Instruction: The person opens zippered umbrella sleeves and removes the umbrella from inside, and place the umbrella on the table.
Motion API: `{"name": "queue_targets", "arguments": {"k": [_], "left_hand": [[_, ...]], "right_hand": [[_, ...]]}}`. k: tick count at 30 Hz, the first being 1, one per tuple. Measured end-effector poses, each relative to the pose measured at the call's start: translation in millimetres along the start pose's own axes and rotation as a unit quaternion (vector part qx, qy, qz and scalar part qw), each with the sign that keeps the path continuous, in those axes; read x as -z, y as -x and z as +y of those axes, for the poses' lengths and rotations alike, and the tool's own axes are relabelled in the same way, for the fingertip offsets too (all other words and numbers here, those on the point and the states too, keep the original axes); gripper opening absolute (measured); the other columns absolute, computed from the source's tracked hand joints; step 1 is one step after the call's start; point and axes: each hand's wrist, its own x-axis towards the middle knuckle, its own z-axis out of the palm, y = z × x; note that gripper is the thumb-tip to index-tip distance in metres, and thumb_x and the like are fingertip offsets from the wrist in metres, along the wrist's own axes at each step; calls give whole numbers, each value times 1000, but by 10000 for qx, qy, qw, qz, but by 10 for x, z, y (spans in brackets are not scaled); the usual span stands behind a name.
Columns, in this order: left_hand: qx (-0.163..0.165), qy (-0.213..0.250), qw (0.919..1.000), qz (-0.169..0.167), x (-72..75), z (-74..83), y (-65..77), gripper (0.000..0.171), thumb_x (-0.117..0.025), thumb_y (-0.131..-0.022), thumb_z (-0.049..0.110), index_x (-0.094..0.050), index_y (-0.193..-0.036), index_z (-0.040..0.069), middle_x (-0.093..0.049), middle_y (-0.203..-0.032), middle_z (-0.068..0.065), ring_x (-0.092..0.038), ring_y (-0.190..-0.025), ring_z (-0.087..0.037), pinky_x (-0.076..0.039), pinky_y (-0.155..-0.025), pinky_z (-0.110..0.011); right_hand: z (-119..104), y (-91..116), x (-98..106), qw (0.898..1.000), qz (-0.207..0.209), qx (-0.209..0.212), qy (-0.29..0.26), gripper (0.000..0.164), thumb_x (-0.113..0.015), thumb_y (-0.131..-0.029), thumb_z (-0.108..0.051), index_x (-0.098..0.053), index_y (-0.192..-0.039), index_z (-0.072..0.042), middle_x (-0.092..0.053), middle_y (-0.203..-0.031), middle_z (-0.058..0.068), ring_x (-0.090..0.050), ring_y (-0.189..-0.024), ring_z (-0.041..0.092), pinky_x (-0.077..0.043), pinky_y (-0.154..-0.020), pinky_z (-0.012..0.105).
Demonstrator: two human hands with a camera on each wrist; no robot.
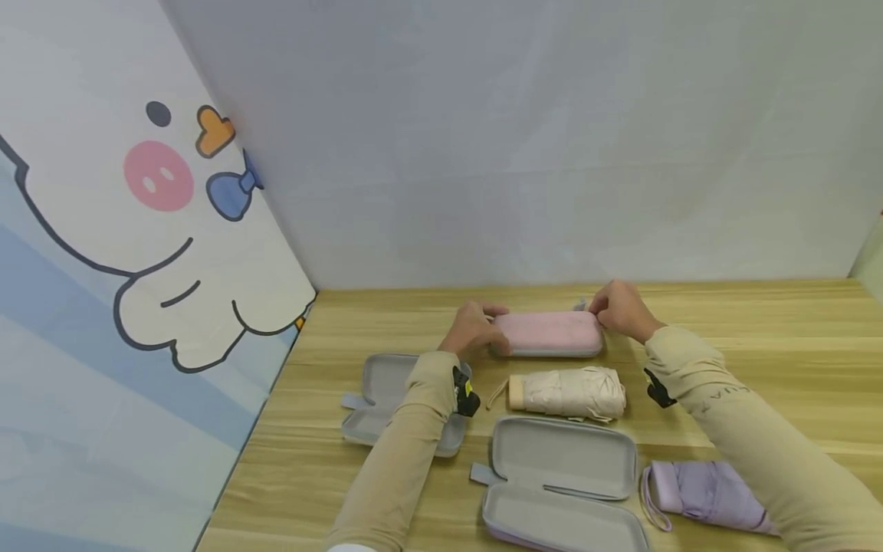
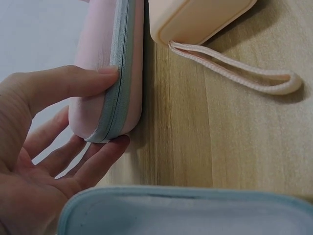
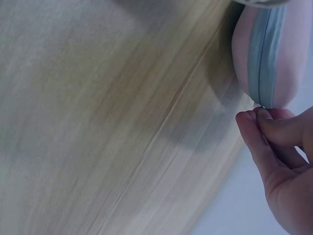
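Note:
A pink zip case (image 1: 549,333) lies closed near the back of the table, its grey zipper (image 2: 113,117) running round the side. At its left end is my left hand (image 1: 477,331), which grips the case with the thumb on the zipper band and the fingers round the far side and end. My right hand (image 1: 622,309) is at the opposite end. In the right wrist view its thumb and index finger pinch the small zipper pull (image 3: 262,107) at the tip of the case. The fingers mostly hide the pull.
Just in front of the pink case lies a folded beige umbrella (image 1: 569,393) with a wrist loop. An open grey-lined case (image 1: 389,376) sits under my left forearm. Closer to me are another open case (image 1: 566,456) and a folded purple umbrella (image 1: 710,491). A pale wall borders the table's back.

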Motion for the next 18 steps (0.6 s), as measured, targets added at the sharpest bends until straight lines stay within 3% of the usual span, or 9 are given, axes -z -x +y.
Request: {"name": "queue_targets", "arguments": {"k": [18], "left_hand": [[25,-27,10000,15,-2,5,-14,60,-85,-52,-3,-71,-109,10,-67,-111,-4,-58,-90,-16,-51,-73,-24]], "right_hand": [[30,31,36,9998,198,-4,77,22,-50,-68,13,-71,-70,6,-66,-63,14,-54,-54,21,-43,-48,32]]}}
